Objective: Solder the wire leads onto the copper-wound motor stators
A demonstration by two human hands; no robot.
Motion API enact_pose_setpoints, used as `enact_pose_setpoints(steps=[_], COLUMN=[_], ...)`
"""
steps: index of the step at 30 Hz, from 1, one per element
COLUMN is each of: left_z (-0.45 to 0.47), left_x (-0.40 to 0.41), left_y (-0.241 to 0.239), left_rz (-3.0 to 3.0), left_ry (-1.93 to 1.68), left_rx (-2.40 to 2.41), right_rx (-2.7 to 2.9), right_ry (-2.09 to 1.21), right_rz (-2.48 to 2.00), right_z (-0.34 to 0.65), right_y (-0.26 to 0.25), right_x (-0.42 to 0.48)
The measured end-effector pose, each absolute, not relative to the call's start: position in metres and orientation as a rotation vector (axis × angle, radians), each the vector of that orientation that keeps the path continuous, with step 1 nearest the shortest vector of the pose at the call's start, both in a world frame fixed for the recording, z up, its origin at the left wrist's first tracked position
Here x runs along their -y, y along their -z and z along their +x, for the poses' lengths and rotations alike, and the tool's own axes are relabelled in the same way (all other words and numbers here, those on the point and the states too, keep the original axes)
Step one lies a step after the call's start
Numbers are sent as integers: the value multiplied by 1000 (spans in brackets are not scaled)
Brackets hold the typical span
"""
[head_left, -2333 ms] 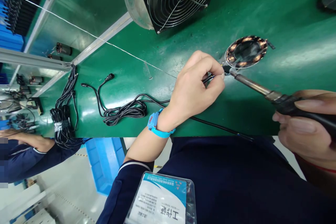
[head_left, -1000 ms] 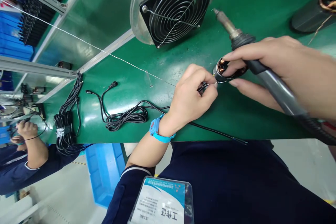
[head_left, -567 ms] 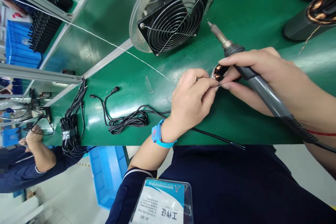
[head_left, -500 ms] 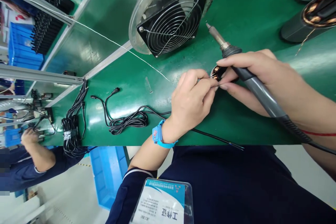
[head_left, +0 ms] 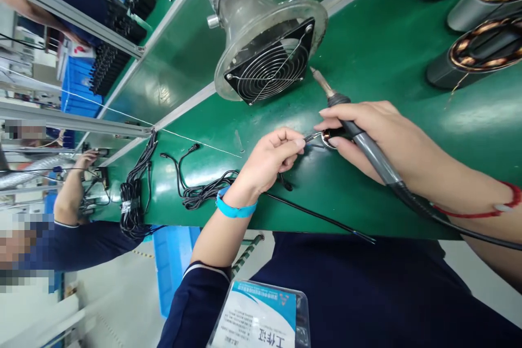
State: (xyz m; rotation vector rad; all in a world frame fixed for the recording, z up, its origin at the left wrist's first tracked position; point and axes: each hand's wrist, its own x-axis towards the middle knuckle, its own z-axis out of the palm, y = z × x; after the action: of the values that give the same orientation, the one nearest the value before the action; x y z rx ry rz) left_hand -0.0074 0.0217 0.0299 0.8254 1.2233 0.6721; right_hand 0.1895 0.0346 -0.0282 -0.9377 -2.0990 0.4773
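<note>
Left hand (head_left: pixel 269 160): fingers pinched on the thin lead wires (head_left: pixel 313 136) of a black cable (head_left: pixel 318 216); blue wrist strap (head_left: pixel 234 207) at the wrist. The cable runs from the pinch toward 5 o'clock, over the near edge of the bench (head_left: pixel 367 54).

Right hand (head_left: pixel 375 133): fingers clenched around the grey handle of a soldering iron (head_left: pixel 350 128), with the fingertips also touching a small copper-wound stator (head_left: pixel 329 137). The iron's metal tip points toward 11 o'clock, clear of the work and toward the fan. Red string on the right wrist.

Small stator: lying on the green bench at picture centre, between the two hands, just beside the wire ends; largely hidden by the right fingers.

Extraction fan (head_left: pixel 271 68): wire-guarded, on a ribbed duct, at 12 o'clock from the hands.

Coiled black cable (head_left: pixel 204 191): at 9 o'clock of the left hand. Tied cable bundle (head_left: pixel 132 201): further out at 9 o'clock, by the bench edge.

Larger wound stators on grey cylinders (head_left: pixel 477 54): at 2 o'clock, well apart.

Co-worker's arm (head_left: pixel 71 196): far left, at another station.

Badge (head_left: pixel 261 321): on the person's chest, at 6 o'clock.
</note>
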Motion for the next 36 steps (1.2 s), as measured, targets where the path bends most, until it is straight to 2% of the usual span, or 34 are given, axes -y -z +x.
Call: enact_pose_setpoints(steps=[12,20,26,31,36], left_z=[8,-5,7,7,-39], left_x=[-30,-28,-20,-15,-32], left_y=[-34,-38,-28,-27,-20], left_rz=[941,826,857,959,922], left_ry=[-617,-552,-491,-641,-873], left_rx=[-1375,-1270,-1173,-1301,-1553], right_rx=[2088,2142,2016,1948,1915], right_ry=[-425,-131,-280,-314,-285], right_rz=[-977,-920,-1011,-1080,-1086], right_z=[193,182,180,178,186], right_y=[25,21,19,16,18], right_x=[-25,-18,-15,-17,-21])
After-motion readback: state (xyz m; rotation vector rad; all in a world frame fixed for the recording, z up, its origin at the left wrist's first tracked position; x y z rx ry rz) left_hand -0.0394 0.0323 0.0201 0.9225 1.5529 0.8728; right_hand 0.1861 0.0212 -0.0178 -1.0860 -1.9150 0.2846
